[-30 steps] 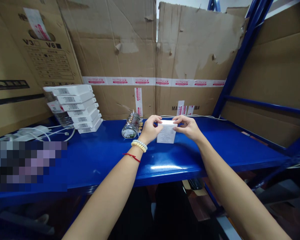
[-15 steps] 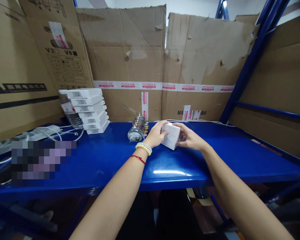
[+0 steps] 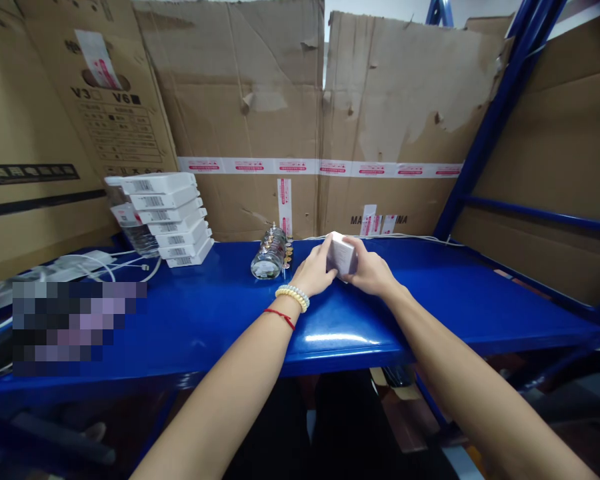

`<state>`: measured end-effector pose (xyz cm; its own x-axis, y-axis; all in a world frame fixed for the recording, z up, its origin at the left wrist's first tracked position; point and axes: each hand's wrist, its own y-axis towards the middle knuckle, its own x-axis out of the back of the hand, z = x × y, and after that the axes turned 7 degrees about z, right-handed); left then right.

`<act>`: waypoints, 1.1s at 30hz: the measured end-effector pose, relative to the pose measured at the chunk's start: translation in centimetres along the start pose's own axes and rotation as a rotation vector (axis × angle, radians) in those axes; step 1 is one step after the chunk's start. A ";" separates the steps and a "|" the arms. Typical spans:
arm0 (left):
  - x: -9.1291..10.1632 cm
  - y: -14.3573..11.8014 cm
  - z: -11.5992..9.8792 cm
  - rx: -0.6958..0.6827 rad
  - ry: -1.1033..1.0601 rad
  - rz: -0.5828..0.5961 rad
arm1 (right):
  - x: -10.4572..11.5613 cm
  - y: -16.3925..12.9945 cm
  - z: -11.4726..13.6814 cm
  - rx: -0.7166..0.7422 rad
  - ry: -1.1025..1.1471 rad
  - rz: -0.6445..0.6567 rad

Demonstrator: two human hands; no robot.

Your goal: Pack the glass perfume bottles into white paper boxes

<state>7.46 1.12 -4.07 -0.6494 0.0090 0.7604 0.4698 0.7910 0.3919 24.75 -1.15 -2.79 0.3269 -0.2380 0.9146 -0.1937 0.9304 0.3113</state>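
Observation:
Between my two hands a small white box [image 3: 341,256] is held tilted above the blue shelf. My left hand [image 3: 316,268], with coiled bands and a red string at its wrist, closes on the box's left side. From the right, the fingers of my right hand [image 3: 373,268] wrap its other side and partly cover it. To the left of my hands a glass jar-like object [image 3: 269,257] rests on the shelf, with gold-coloured round pieces [image 3: 288,255] along its right side. Farther left stands a stack of several flat white boxes [image 3: 177,223] with barcode labels.
A clear plastic bottle [image 3: 136,230] stands behind the white stack. White cables and a power strip [image 3: 87,260] lie at the left, near a blurred-out patch. Cardboard sheets [image 3: 245,107] wall the back and sides of the blue shelf [image 3: 205,320]. A blue post [image 3: 497,107] rises at the right.
The white box has turned in my hands, so a narrower side now shows. My right hand has come in closer around it. The whole view has shifted slightly.

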 end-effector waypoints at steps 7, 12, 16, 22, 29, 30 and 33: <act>-0.6 -0.2 -0.1 0.026 0.168 0.327 | -0.3 0.2 0.6 -0.154 -0.057 -0.005; -0.5 -0.3 0.2 0.028 0.282 0.435 | -0.6 0.6 1.0 -0.336 -0.116 -0.050; -0.3 -0.4 0.2 0.055 0.290 0.465 | -0.2 0.8 -0.5 -0.453 -0.114 -0.083; -0.1 -0.4 0.0 0.073 0.301 0.495 | 0.2 1.5 -2.5 -0.534 -0.071 -0.107; 0.0 -0.4 -0.3 0.084 0.295 0.516 | -0.1 2.5 -3.5 -0.561 -0.033 -0.091; 0.0 -0.4 -0.3 0.076 0.294 0.514 | -0.1 2.5 -3.6 -0.558 -0.028 -0.094; -0.1 -0.4 -0.2 0.067 0.276 0.490 | -0.2 2.7 -3.9 -0.549 -0.016 -0.093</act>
<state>7.46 0.72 -4.16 -0.1800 0.2315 0.9560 0.6321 0.7719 -0.0679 27.74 2.46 -3.17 0.3051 -0.3262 0.8947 0.3468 0.9131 0.2146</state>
